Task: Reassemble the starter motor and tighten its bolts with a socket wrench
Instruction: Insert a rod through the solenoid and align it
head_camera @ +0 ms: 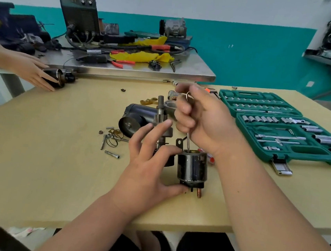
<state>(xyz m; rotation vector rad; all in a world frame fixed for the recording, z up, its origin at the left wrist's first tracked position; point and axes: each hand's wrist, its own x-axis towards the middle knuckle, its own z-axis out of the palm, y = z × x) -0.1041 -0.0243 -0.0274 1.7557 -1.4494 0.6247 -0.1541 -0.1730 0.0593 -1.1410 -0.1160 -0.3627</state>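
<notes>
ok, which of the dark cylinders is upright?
The shiny cylinder with the copper stud, gripped by the left hand, rod in its top. The matte housing behind lies on its side, as does the far-left one under another person's hand.

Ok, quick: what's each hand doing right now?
Left hand: holds the solenoid between thumb and forefinger.
Right hand: grips a thin rod entering its top.

The left grip [150, 160] holds a shiny metal cylinder [192, 167], thumb at its stud end, forefinger on the far rim. Just beyond the cylinder, the right grip [200, 118] pinches a thin rod [188, 141] whose lower end meets that rim. Right of the cylinder, an open green socket case [305, 149] lies on the counter [54, 164]; left of it, loose small parts [112, 140].
</notes>
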